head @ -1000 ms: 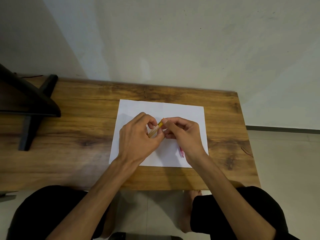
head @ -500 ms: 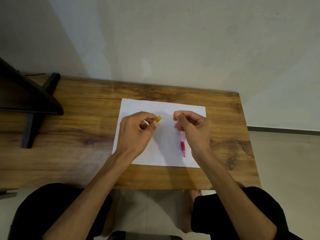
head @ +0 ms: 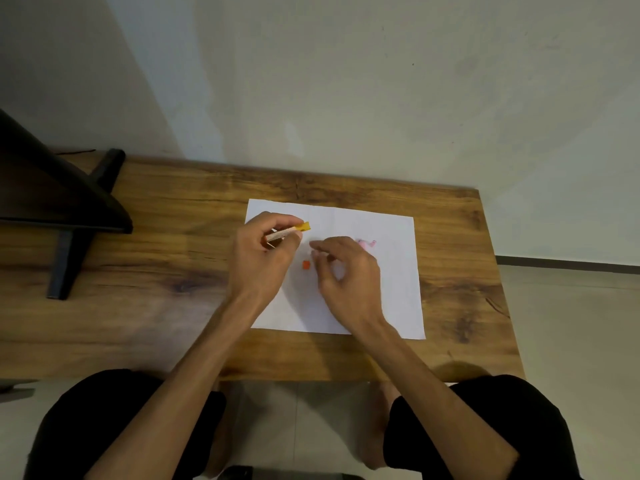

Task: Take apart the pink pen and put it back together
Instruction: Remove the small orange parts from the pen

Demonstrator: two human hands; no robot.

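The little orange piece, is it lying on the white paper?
Yes, the little orange piece lies loose on the white paper, in the gap between the left hand and the right hand, with neither touching it.

The table (head: 145,258) is made of wood with a strong grain and a soft sheen. The sheet (head: 394,271) on it is plain matt white paper. The wall (head: 346,81) is painted matt. The stand (head: 69,202) is finished in smooth black.
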